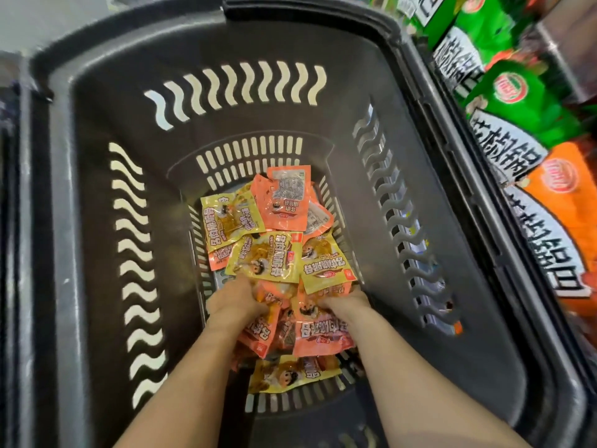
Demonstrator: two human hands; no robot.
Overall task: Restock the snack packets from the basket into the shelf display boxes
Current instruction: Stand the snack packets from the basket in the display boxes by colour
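Gathering packets: your left hand point(237, 297) and right hand point(344, 303) dig into the snack packets point(274, 253) on the basket point(97, 286) floor, finger closure hidden; scoop one colour only.

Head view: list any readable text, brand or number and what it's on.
Yellow packets: large Chinese characters, upside down and too blurred to quote.
Orange packets: the same kind of print, unreadable.
Topmost orange packet: back label in fine print, too small.
Green bags on the shelf: red oval logo, letters blurred.
Orange bag: same red oval logo, unreadable.
White shelf labels: bold black Chinese characters, sideways, not quotable.
No numbers readable.
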